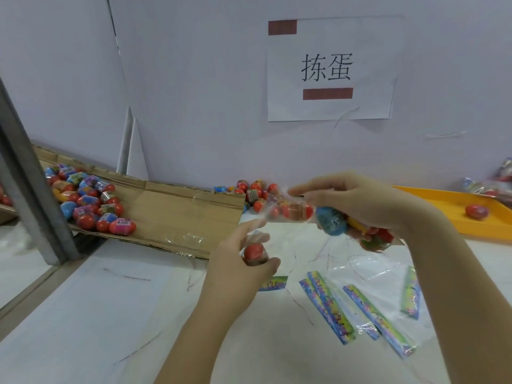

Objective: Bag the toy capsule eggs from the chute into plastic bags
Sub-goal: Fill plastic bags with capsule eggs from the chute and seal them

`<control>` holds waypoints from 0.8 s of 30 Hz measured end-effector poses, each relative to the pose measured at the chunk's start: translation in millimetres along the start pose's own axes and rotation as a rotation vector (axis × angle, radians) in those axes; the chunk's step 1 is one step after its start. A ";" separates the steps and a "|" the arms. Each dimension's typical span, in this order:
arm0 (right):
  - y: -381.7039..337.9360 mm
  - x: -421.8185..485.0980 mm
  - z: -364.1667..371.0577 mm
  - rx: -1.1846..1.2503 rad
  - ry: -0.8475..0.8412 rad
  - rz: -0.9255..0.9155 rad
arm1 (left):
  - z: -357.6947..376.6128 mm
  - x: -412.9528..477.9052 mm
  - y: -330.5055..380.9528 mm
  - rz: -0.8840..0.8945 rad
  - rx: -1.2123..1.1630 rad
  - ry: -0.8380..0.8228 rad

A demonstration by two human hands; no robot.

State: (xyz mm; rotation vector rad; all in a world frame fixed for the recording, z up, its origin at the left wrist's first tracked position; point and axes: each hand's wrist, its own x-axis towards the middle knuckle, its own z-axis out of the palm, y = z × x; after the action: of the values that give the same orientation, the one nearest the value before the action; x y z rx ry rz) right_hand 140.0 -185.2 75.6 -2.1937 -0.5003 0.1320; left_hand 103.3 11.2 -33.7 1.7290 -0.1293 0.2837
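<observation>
the left hand [241, 264] has fingers and thumb curled round a red egg [255, 252], holding it up off the table. the right hand [360, 203] is higher and to the right. it grips a clear plastic bag [293, 210] that already has several eggs in it. the bag stretches sideways from under that palm toward the left hand, and a blue egg [331, 221] shows through the film just below the fingers. the near end of the bag is blurred, so i cannot tell whether its mouth is open or whether the red egg touches it.

behind the hands a cardboard chute [177, 214] slopes down from the left along the wall. a heap of loose eggs [88, 202] sits on its upper part. a smaller cluster [256, 194] lies past its lower end, against the wall.

on the white table [83, 328], under and beside the right forearm, lie flat empty bags [360, 309] with bright printed header strips, some overlapping. off to the right stands an orange tray [432, 214] with a lone egg [476, 211] in it. filled packs [498, 181] show at the far right edge. a paper sign [329, 67] is stuck on the wall above, and a grey metal post [30, 176] leans across the left side of the view.
</observation>
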 end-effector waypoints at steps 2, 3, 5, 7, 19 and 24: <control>8.3 6.7 0.0 0.095 0.110 -0.017 | 0.1 1.9 -1.3 -0.026 -0.050 0.013; 14.2 12.1 3.4 0.112 0.160 -0.011 | 0.1 3.1 -2.2 -0.044 -0.086 0.026; 29.5 23.1 18.1 0.048 0.227 0.030 | -1.0 5.7 -4.4 -0.078 -0.168 0.057; 46.4 34.0 37.6 -0.039 0.208 0.095 | -2.9 8.2 -6.0 -0.098 -0.239 0.086; 29.0 38.5 46.6 0.351 0.283 0.018 | -1.2 8.6 -2.0 -0.050 -0.303 0.097; 21.9 32.6 65.5 0.484 -0.120 0.174 | 1.0 3.9 1.3 0.013 -0.249 0.033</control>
State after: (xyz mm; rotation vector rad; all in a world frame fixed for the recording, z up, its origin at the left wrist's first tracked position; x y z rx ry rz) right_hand 159.2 -136.3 20.3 -1.7558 -0.3018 0.4348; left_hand 106.8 10.2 -31.6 1.4764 -0.1453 0.2934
